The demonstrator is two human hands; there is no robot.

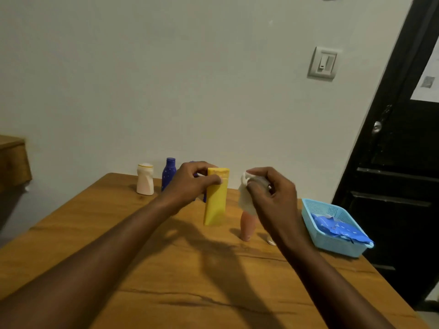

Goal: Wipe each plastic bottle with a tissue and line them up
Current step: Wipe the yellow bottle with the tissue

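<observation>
- Right hand (275, 200), nearest, pinches a crumpled tissue (244, 200) at 3 o'clock from the yellow bottle (215, 205).
- Left hand (187, 184) grips the bottle's top, mid-table.
- Best to steady the top and wipe downward, turning it to reach every face.
- The bottle is upright, long axis 12-to-6, flat end up.

Nothing is legible on the yellow bottle (215, 205) or the door paper (426, 74).
</observation>
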